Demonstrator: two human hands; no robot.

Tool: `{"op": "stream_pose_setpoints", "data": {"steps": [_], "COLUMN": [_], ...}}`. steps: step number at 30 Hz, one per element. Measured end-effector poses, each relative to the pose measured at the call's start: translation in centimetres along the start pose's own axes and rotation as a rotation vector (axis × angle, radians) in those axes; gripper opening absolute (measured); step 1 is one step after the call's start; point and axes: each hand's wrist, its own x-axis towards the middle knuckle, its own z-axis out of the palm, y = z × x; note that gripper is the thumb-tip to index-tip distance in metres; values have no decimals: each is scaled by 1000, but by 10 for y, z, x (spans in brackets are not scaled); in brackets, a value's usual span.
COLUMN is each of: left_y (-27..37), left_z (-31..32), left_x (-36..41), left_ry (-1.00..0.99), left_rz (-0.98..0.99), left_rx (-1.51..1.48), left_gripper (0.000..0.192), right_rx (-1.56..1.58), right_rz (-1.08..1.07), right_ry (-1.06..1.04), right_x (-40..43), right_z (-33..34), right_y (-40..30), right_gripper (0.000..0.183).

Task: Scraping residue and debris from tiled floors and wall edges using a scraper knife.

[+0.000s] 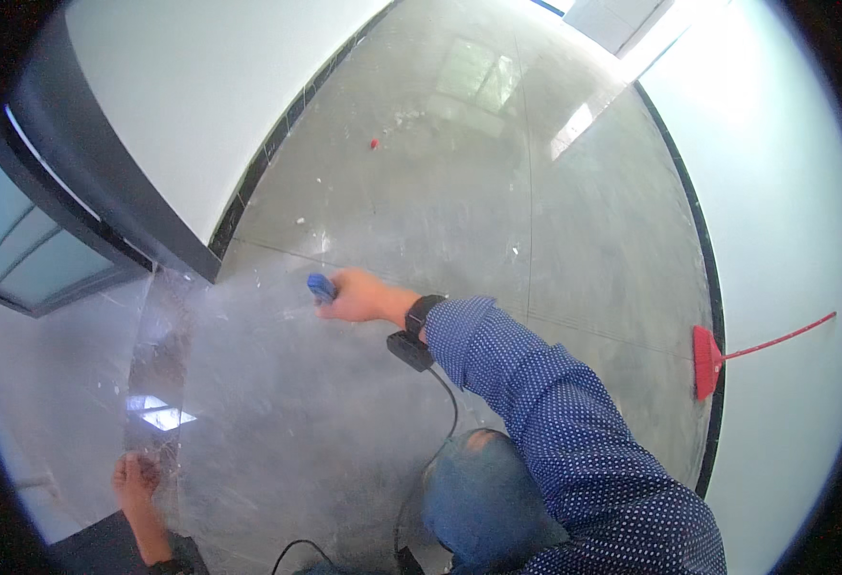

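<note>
My right hand [357, 295] reaches out over the grey polished floor [284, 402], with a black watch on the wrist and a blue dotted sleeve behind it. Its fingers are closed around a small blue object [321, 287]; what it is exactly I cannot tell. Close beneath the wrist lies a black box-shaped device [410, 350], partly covered by the watch. A dark cable [455, 410] runs from it towards my bent knee in blue jeans [493, 496]. My left hand is out of view.
Another person's hand [135, 476] hangs at lower left, beside dark clothing. A red broom [708, 363] leans at the right wall. A dark-framed glass door [54, 248] and a wall corner [214, 266] stand left. Small debris and a red bit [374, 144] lie ahead.
</note>
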Motion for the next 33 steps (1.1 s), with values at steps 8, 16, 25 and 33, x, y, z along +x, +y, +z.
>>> {"op": "stream_pose_setpoints", "data": {"steps": [8, 16, 25, 33], "left_y": [187, 335, 363, 422], "left_z": [38, 68, 47, 181], "left_x": [-56, -126, -92, -25], "left_ry": [229, 459, 204, 106], "left_rz": [324, 630, 730, 864], "left_rx": [122, 329, 837, 599], "left_gripper": [24, 32, 28, 25], "right_rx": [233, 380, 456, 540], "right_rz": [-150, -191, -90, -208], "right_ry": [174, 272, 479, 720], "right_x": [33, -16, -54, -99], "right_z": [-93, -188, -280, -355], "right_y": [-111, -97, -81, -113], "right_gripper": [31, 29, 30, 28]}}
